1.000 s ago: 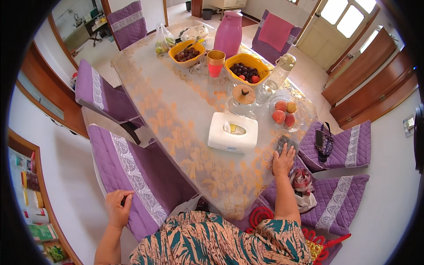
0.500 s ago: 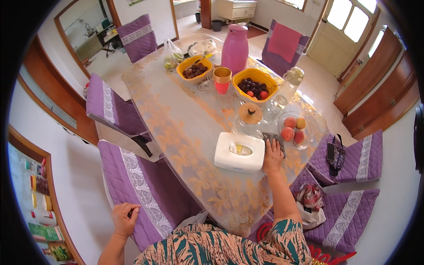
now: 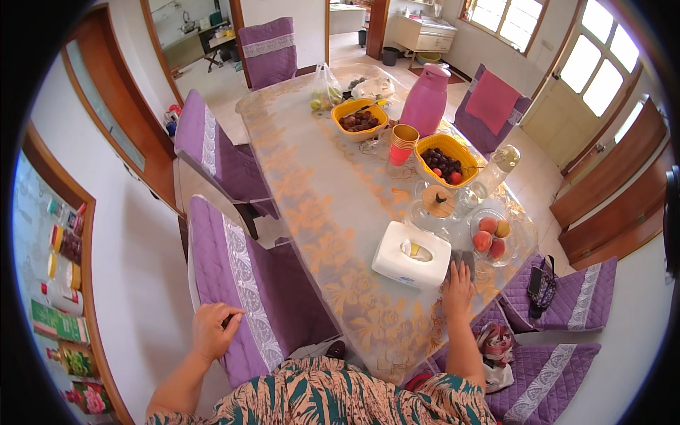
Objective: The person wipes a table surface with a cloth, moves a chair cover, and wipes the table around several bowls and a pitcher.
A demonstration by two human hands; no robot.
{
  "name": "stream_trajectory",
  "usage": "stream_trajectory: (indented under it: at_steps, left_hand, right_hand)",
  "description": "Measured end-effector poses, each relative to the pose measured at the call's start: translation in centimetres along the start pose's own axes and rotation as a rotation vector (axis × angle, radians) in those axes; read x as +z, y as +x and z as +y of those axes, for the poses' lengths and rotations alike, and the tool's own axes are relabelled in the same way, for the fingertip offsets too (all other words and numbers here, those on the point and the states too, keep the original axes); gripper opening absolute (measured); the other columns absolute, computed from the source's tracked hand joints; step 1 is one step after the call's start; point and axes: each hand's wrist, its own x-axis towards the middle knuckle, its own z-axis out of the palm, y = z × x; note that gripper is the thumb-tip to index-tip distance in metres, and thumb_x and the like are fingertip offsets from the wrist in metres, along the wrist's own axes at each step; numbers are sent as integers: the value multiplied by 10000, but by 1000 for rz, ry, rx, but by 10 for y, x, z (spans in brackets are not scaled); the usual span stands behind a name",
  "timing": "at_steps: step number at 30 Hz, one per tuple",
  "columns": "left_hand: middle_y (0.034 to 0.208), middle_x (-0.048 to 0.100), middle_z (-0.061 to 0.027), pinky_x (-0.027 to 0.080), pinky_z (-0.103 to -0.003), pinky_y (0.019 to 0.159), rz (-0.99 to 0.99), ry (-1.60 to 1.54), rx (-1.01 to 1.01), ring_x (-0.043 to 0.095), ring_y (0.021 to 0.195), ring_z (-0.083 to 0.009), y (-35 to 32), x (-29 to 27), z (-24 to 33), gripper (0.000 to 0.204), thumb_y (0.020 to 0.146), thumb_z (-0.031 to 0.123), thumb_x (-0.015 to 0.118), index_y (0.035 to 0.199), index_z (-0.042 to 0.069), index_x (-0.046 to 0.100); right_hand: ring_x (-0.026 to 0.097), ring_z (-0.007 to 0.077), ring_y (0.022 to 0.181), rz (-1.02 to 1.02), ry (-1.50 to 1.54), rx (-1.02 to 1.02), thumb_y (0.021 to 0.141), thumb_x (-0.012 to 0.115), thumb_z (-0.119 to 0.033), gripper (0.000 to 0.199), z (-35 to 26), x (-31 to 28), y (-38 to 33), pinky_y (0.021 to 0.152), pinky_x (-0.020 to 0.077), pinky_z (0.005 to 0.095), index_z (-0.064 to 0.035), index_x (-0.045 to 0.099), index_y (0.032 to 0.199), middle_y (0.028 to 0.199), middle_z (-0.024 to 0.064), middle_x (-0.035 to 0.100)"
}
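Note:
My right hand [image 3: 457,289] lies flat on a dark grey cloth [image 3: 464,262], fingers stretched out over it, pressing it to the table beside the white tissue box [image 3: 405,263]. Part of the cloth is hidden under the hand. Just beyond the cloth is a clear glass dish [image 3: 503,255] of peaches [image 3: 482,241]. My left hand [image 3: 214,331] hangs over the nearest purple chair back [image 3: 216,262], its fingers curled in loosely with nothing visible in them. Whether it touches the chair cover I cannot tell.
Farther along the patterned table [image 3: 319,212] stand a wooden-lidded glass jar [image 3: 438,202], a glass bottle [image 3: 496,173], yellow fruit baskets [image 3: 449,157], stacked cups [image 3: 402,145], a pink jug [image 3: 425,99] and a plastic bag [image 3: 324,91]. Purple-covered chairs [image 3: 567,294] surround the table, some holding bags.
The view has tilted up and shifted left. My right hand and the cloth have slid slightly nearer along the tissue box's right side. My left hand stays curled by the chair.

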Motion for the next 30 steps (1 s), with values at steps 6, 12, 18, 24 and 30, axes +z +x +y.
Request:
stream_trajectory:
  at_steps: [6,12,18,24,30]
  left_hand:
    - [667,589,-38,387,-373,617,26,-31,49,561,637,-243,-3,-1,-4,69,812,161,659,827,111,705]
    - [672,595,-40,388,-377,645,39,-113,89,577,655,-246,-8,3,-13,83,820,171,643,832,111,699]
    - [669,597,-38,391,-377,633,71,-184,107,589,660,-238,-12,2,-19,78,822,168,648,835,110,698]
    - [679,614,-41,400,-374,618,95,-272,153,588,627,-242,-10,0,-21,61,819,153,658,827,111,701]
    - [679,619,-42,397,-377,612,99,-275,173,588,624,-244,-12,3,-24,54,816,150,660,821,110,695]
  right_hand:
    - [317,329,1406,15,17,-29,858,589,-149,581,-29,-14,-93,1075,278,474,-128,450,1423,1513,148,368]
    - [303,321,1419,-104,81,-107,862,585,-179,585,-101,-35,-189,1080,246,478,-154,456,1432,1519,139,371]
    - [351,341,1389,-143,73,-251,842,615,-152,603,-150,-43,-234,1064,303,468,-153,459,1424,1498,145,390]
    - [351,363,1381,23,13,81,846,607,-134,590,-105,-33,-231,1048,336,490,-139,463,1419,1493,164,389]
    - [342,374,1383,34,-7,2,864,583,-137,555,-168,-14,-254,1052,331,493,-136,474,1408,1484,173,401]
